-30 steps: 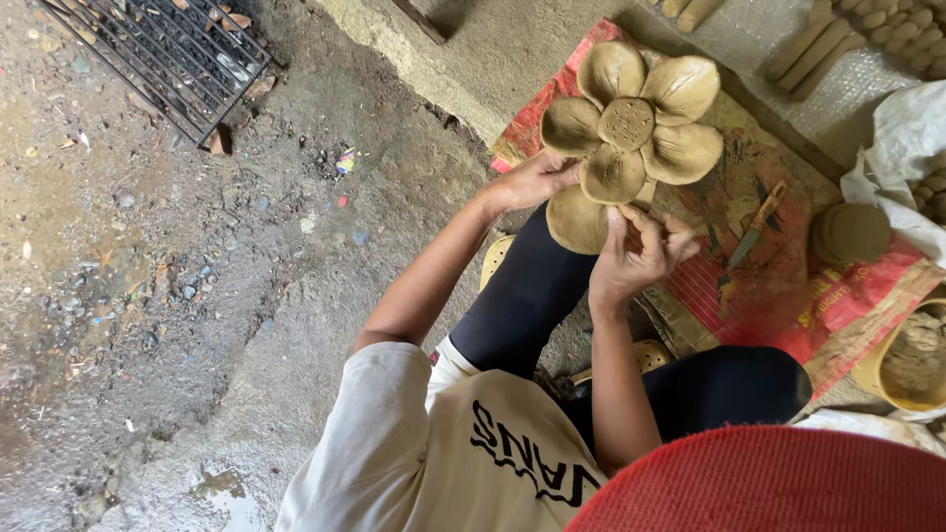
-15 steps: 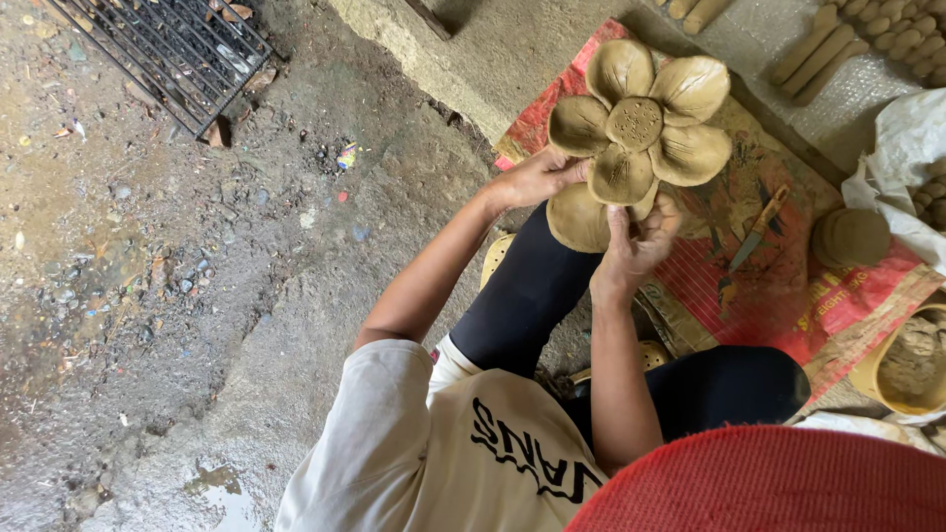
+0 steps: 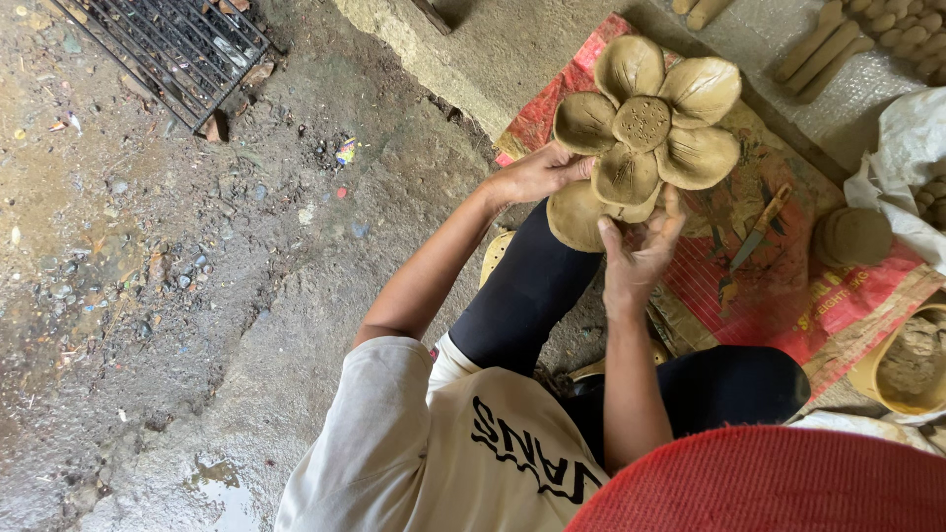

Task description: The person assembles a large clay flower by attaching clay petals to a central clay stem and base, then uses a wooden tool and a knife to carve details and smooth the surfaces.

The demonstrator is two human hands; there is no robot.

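From the head camera, the left hand [image 3: 537, 175] rests its fingers against the near left edge of a clay flower [image 3: 641, 128], curled loosely on the lowest petal rather than closed into a fist. The right hand [image 3: 641, 246] is open with fingers spread, its fingertips touching the underside of that same lowest petal from the near side. The flower lies between and just beyond both hands, on a red mat [image 3: 788, 286]. To the right of the right hand, a thin tool [image 3: 754, 236] lies on the mat, and farther right sits a round lump of clay [image 3: 855, 236]. Well beyond the left hand a metal grate [image 3: 168, 49] lies on the dirt floor.
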